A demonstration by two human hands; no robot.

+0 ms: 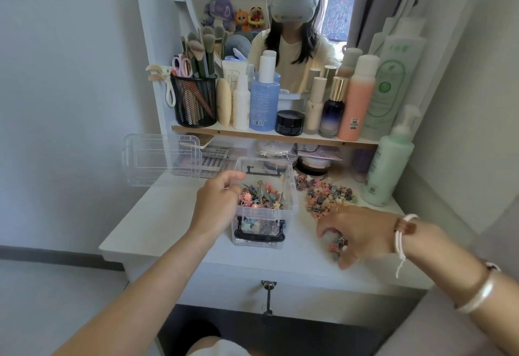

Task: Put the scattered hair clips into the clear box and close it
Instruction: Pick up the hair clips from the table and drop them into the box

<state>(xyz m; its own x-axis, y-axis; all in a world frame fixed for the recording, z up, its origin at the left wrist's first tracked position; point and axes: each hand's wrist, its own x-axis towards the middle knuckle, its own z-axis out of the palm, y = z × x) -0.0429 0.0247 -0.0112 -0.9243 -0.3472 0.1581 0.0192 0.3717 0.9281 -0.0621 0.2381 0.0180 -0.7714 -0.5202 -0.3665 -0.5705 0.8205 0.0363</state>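
R hand (356, 232) sits right-front of box (264, 163), fingers curled round a few clips (338, 244), so it's grasping. Box is left of that hand, top open, long axis front-back; the carry prob goes left, up over the right wall. L hand (216, 201) is at box's left rim, fingers bent; can't tell if it holds anything. Pile (328, 195) is just right of box, nearer R hand. Lid (163, 159) is off, left-behind box.

Left hand (217, 201) against the left wall of the clear box (266, 211); right hand (358, 233) to its right, hair clips (339, 244) in curled fingers.
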